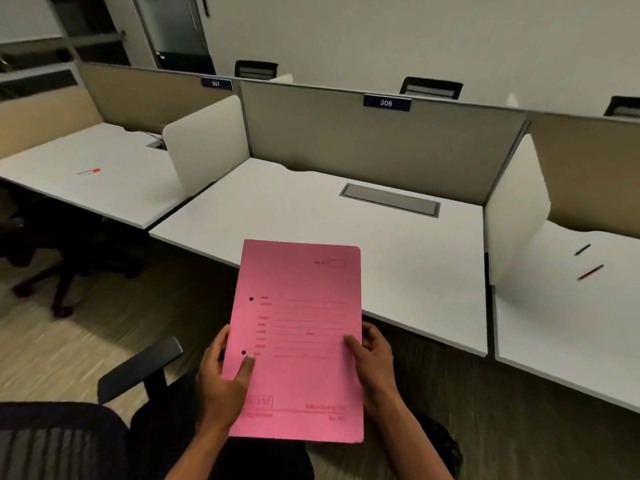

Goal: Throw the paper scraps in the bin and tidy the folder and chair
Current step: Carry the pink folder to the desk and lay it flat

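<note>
A pink folder (301, 317) with printed lines and two punched holes is held up in front of me, its top edge over the front of the white desk (398, 258) marked 306. My left hand (225, 379) grips its left edge, thumb on the cover. My right hand (374, 362) grips its right edge, thumb on the front. A black office chair (138, 372) stands below the folder at lower left, its armrest and mesh back in view. No paper scraps or bin are visible.
A grey cable hatch (391, 199) is set into the desk near the beige partition (381, 147). The left desk carries a small red-tipped item (90, 171); the right desk has two dark pens (588, 263). Another black chair (52, 265) stands under the left desk.
</note>
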